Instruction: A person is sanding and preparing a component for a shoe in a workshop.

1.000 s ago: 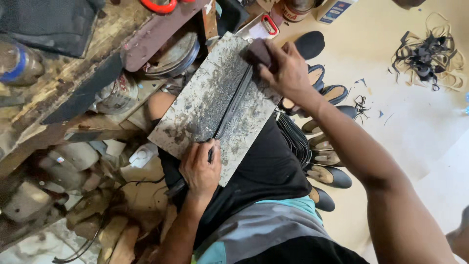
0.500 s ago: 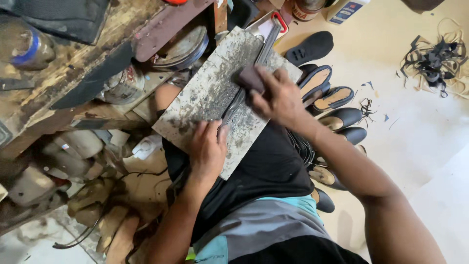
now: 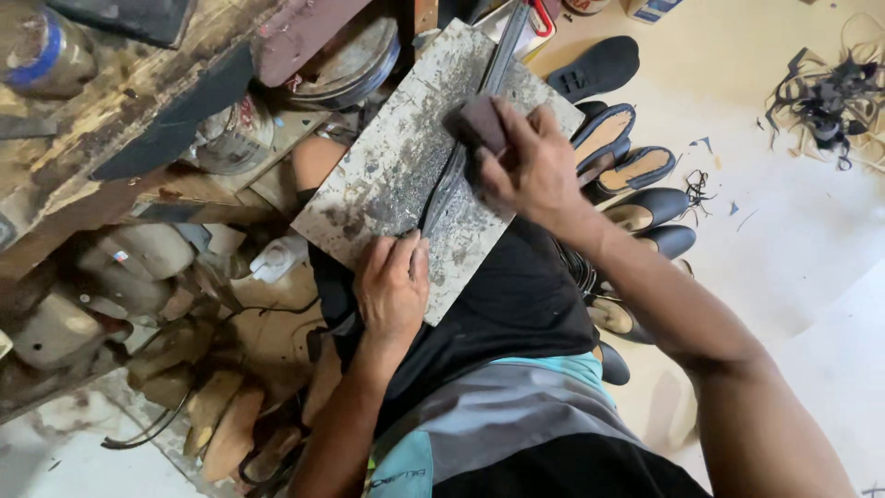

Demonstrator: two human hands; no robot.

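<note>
On the scuffed grey board (image 3: pixel 387 175) across the person's lap, the left hand (image 3: pixel 394 284) pinned the near end of a dark strap (image 3: pixel 461 157) with closed fingers, while the right hand (image 3: pixel 530 166) gripped a brown block (image 3: pixel 477 124) pressed onto it.

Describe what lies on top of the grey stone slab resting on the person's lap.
A long dark strip runs along the grey stone slab. The left hand pins its near end; the right hand presses a dark brown block on it, hiding that stretch.

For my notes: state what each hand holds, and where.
Right hand grips a dark block from above; left hand pins the strip's near end.
</note>
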